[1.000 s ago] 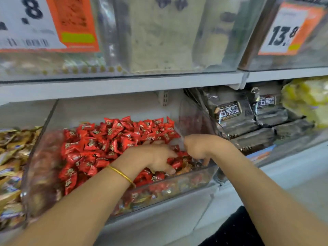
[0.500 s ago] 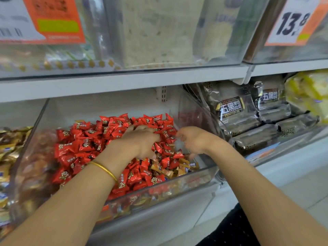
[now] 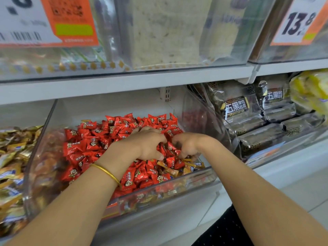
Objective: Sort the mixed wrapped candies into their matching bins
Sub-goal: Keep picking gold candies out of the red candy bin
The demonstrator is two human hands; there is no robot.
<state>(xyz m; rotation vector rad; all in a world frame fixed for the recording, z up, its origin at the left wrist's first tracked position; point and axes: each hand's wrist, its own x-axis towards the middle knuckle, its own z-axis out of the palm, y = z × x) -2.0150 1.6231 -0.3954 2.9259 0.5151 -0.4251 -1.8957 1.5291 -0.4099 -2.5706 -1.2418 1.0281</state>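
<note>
Shop shelves (image 3: 124, 82) carry clear bins. Our bin (image 3: 177, 185) holds red candies (image 3: 92, 144), with stray gold candies (image 3: 186, 167) at its front right corner. Our left hand (image 3: 147, 144) and right hand (image 3: 188, 146) dig there, fingers curled down (clamped on anything? we cannot tell), presumably raking out strays for the left bin (image 3: 10, 210).

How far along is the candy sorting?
Looks done: the middle bin holds mostly red candies. In hand: left hand and right hand dig into that pile, fingers curled; any catch is hidden. Left: gold candies lie in its front right corner, away from the gold pile on the left.
</note>
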